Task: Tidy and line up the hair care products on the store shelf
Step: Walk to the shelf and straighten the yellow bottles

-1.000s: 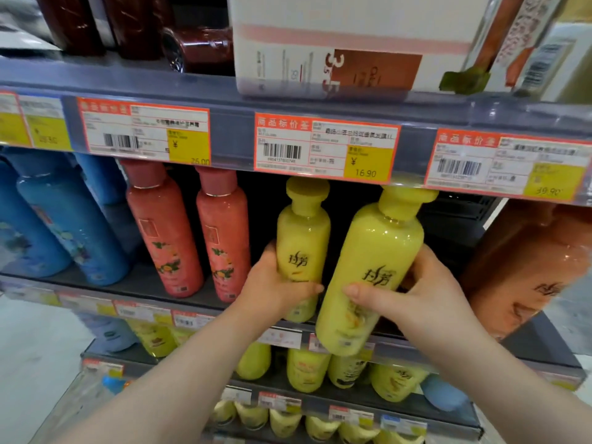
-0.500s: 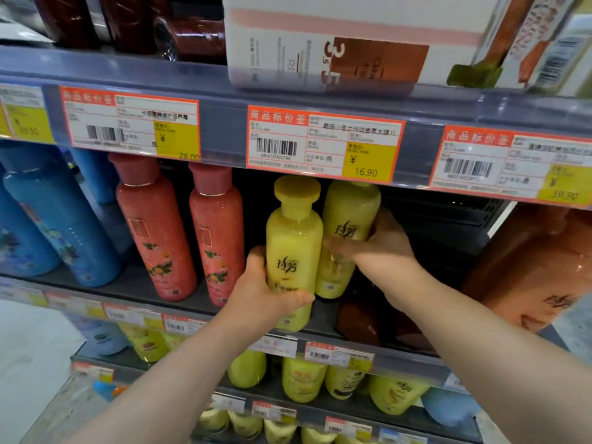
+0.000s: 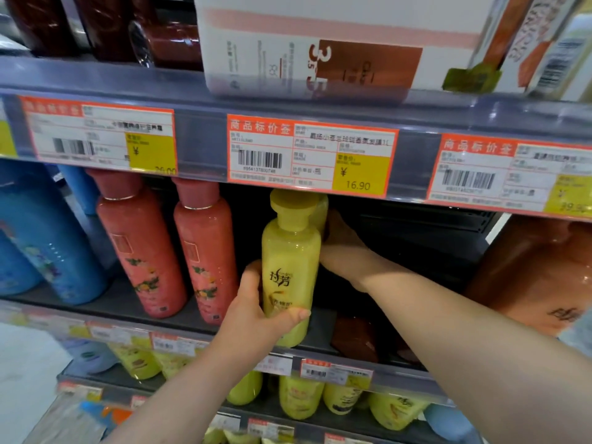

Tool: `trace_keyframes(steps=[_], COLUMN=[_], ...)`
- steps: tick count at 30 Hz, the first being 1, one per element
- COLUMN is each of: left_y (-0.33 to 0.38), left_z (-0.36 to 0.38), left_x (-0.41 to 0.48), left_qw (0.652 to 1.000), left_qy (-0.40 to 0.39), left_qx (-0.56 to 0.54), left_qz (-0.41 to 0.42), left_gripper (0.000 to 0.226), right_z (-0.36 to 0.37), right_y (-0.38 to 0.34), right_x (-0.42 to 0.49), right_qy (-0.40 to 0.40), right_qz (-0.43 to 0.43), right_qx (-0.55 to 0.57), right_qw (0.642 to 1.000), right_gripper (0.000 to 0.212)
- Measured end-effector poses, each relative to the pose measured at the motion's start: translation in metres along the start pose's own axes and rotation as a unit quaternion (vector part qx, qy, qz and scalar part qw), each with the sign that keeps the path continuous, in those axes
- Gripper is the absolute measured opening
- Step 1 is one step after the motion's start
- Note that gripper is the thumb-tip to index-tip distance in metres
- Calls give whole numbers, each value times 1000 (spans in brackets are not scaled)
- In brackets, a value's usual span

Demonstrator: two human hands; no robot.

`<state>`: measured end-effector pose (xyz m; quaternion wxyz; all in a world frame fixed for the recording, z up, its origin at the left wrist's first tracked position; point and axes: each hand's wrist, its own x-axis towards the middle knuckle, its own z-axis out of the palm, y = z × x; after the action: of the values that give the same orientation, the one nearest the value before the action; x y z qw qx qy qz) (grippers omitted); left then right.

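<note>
Alignment step: left hand (image 3: pixel 253 318) grasps front bottle (image 3: pixel 290 257); right hand (image 3: pixel 341 248), fingers hidden, reaches rear bottle (image 3: pixel 322 209) at 1 o'clock; next, square both

You get bright, soft light up front; the shelf recess (image 3: pixel 416 251) drops into deep shadow. Glare hazes the price rail (image 3: pixel 201 145). Left price tag (image 3: pixel 96 136) blurred, unreadable. Frame edges bow, wide-angle.

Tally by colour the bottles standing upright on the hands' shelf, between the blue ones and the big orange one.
Coral-pink plastic bottles: 2
Yellow: 2, the front yellow plastic bottle in the left hand, the rear yellow plastic bottle mostly hidden behind it
Total: 4
</note>
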<state>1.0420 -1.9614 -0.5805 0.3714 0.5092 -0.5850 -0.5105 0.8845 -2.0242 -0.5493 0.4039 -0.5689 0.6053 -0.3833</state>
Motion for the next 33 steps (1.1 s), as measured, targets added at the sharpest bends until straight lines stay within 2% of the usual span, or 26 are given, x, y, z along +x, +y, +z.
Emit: trace_keyframes(steps=[5, 16, 22, 29, 33], left_y=[-3, -12, -11, -5, 3], left_z=[2, 8, 10, 12, 11], left_x=[2, 4, 3, 3, 0], left_qw=[999, 998, 997, 997, 996], left_qy=[-12, 9, 15, 22, 28], left_qx=[34, 63, 73, 70, 72], left_qz=[1, 15, 2, -30, -34], left_gripper=[63, 72, 66, 58, 63], right_z=[-8, -2, -1, -10, -12], right_y=[9, 18, 15, 16, 12], right_x=[0, 0, -5, -24, -40], right_qy=[-90, -41, -8, 68, 63], right_qz=[30, 6, -4, 27, 20], right_qx=[21, -18, -95, -115, -130], right_qw=[995, 999, 995, 991, 989], right_gripper=[80, 76, 56, 62, 57])
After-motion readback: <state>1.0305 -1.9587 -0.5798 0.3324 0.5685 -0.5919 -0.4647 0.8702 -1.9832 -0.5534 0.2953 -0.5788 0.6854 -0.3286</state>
